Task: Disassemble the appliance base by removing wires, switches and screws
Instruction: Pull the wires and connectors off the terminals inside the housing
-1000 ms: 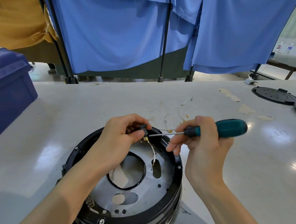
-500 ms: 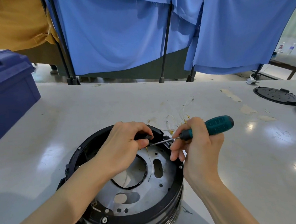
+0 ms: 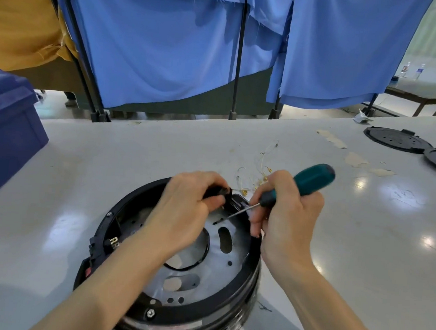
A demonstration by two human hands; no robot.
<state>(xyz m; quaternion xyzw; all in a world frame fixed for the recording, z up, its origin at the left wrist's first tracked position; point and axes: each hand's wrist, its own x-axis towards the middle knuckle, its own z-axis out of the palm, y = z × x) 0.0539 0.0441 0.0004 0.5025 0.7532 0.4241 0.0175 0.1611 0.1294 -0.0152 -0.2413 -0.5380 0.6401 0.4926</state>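
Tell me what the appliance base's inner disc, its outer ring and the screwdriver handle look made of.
Silver perforated inner disc: apparently stamped sheet metal, dull grey with soft reflections. Black round outer ring: probably moulded plastic, semi-gloss, smooth highlights. Teal screwdriver handle, gripped by the right hand: looks like rubbery matte plastic; its thin shaft is shiny steel-like metal.

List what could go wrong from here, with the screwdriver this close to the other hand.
The screwdriver tip points toward the left hand, which pinches a small black part at the appliance base rim; a slip might jab those fingers. The base stands unclamped on the table, so prying could shift it.
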